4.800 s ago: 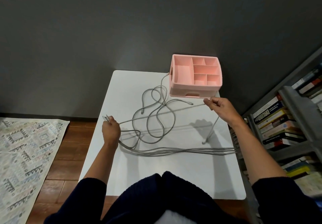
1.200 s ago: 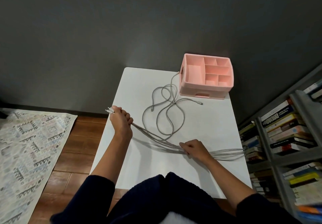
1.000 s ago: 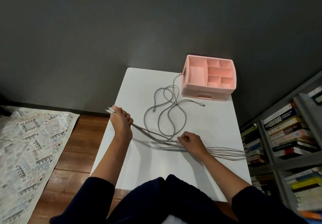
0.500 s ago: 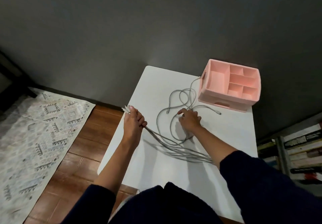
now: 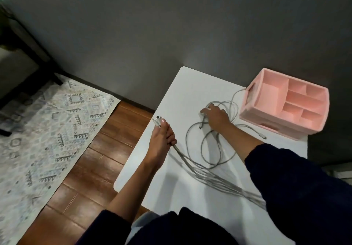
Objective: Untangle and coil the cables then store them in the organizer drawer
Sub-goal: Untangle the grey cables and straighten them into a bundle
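- The white desk (image 5: 190,92) carries the pink organizer (image 5: 285,101). Its low drawer looks shut and its top compartments are bare.
- The grey cables (image 5: 209,160) lie in loose, crossing loops just left of the organizer. One strand runs up to its left wall and one plug lies just in front of it, while long strands trail away from it toward the person. By my reading the untangling is only partly done, and nothing is coiled or stored yet.
- The left hand (image 5: 162,140) is well left of the organizer, and its grip is closed round several gathered strands.
- The right hand (image 5: 215,117) is near the organizer's left side and rests on the loops. I cannot tell whether its grip pinches a strand or only touches it.
- The plug ends (image 5: 158,119) poke out above the left hand's fingers, on the side away from the organizer.
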